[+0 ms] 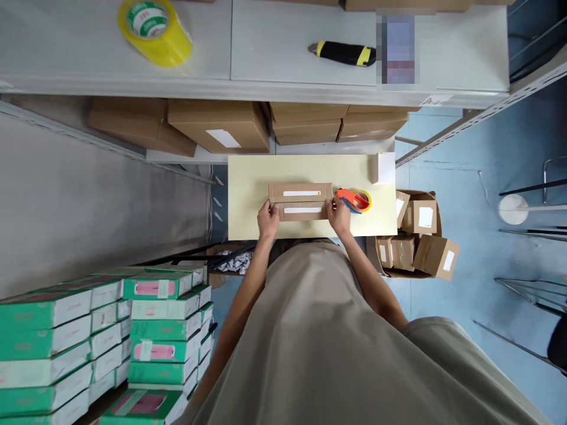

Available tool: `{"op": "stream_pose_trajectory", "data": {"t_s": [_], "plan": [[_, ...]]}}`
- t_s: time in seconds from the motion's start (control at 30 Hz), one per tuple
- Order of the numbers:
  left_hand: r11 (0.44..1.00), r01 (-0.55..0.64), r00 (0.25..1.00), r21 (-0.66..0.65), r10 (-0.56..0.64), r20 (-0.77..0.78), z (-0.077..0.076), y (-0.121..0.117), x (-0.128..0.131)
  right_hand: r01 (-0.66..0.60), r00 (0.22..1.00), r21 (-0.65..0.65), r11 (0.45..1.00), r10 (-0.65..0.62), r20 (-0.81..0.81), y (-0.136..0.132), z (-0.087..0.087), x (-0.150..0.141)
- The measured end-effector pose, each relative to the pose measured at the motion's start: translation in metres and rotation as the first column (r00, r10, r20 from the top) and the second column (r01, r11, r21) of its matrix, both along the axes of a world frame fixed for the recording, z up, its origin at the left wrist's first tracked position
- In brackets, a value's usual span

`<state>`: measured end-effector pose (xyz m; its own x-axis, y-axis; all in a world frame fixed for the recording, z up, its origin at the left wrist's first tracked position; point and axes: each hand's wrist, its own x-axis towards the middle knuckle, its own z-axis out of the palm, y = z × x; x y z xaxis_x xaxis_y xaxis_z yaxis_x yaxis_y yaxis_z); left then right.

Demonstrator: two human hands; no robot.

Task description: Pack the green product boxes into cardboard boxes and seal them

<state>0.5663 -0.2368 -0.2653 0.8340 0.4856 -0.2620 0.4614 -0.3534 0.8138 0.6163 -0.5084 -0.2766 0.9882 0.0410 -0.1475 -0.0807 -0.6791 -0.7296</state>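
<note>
Carton [300, 202] near front edge of desk [248, 195], gripped at opposite ends by nearly closed left hand [268, 220] and right hand [339, 218].
Probably light, fairly stiff and not slippery, contents unseen; likely best taken by both short ends, without pressing in the middle.

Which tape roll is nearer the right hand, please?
The one in the orange dispenser, on the table beside the right hand; the other roll lies on the shelf.

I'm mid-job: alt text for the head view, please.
The left hand and right hand hold opposite ends of a brown cardboard box at a cream table. An orange tape dispenser lies beside the right hand; a white box stands at the table's far right corner.
</note>
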Motion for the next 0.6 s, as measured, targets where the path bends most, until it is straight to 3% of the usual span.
{"op": "stream_pose_trajectory", "data": {"t_s": [0.17,0.27,0.4,0.6], "plan": [[0.996,0.052,0.975,0.066,-0.065,0.212,0.013,0.029,0.012,-0.053,0.993,0.095,0.994,0.042,0.112,0.011,0.01,0.015],[0.993,-0.047,0.989,0.108,0.031,0.143,0.008,0.04,0.001,-0.07,0.991,0.151,0.986,0.051,0.124,0.016,0.007,0.007],[0.985,-0.163,0.985,-0.052,0.159,-0.07,-0.012,0.033,-0.036,-0.066,0.996,0.164,0.984,0.073,-0.04,0.013,-0.009,-0.025],[0.943,-0.196,0.978,-0.269,0.171,-0.116,-0.037,0.005,-0.09,-0.098,0.963,0.107,0.989,0.121,-0.241,0.009,-0.029,-0.073]]}}
